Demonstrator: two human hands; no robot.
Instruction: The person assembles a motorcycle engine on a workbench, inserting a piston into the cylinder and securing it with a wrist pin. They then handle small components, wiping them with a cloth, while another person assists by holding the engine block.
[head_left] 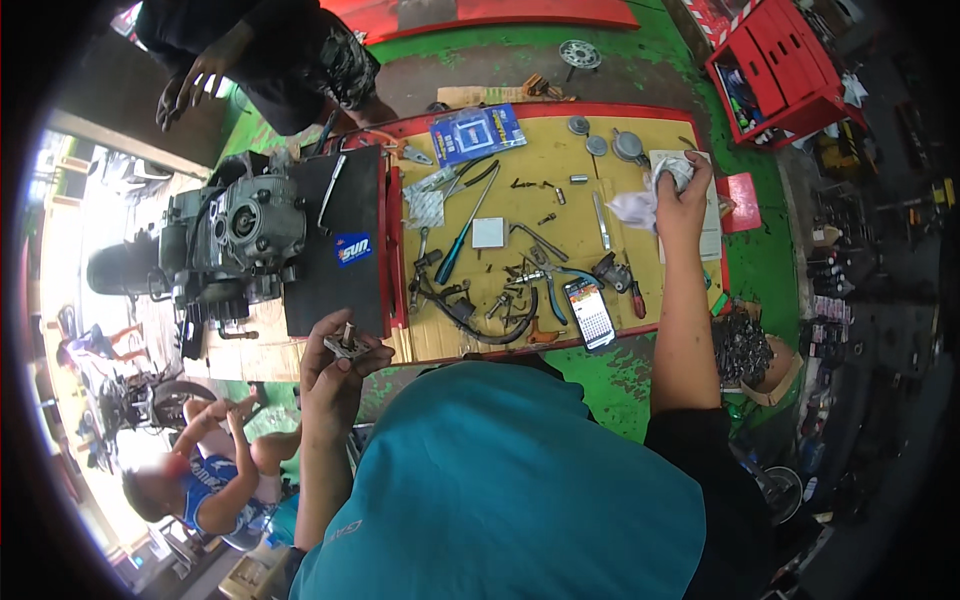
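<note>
Near the table's front edge, my left hand (325,378) pinches a small metal part (346,347) with a short post sticking up; its exact kind is unclear. At the far right of the table, my right hand (686,203) is closed on a crumpled white rag (634,209). A pale sheet of paper (710,222) lies beneath that hand, and round grey metal parts (628,146) lie to its left. Between my hands are a phone (590,314) with a lit screen, blue-handled pliers (556,290), a blue-handled screwdriver (452,258) and a black hose (500,337).
An engine (240,225) stands at the left beside a black mat (345,215) holding a ratchet wrench (331,195). A blue package (477,134) lies toward the back. One person (270,60) stands across the table; another (220,485) sits lower left. A red tool cabinet (775,70) stands at far right.
</note>
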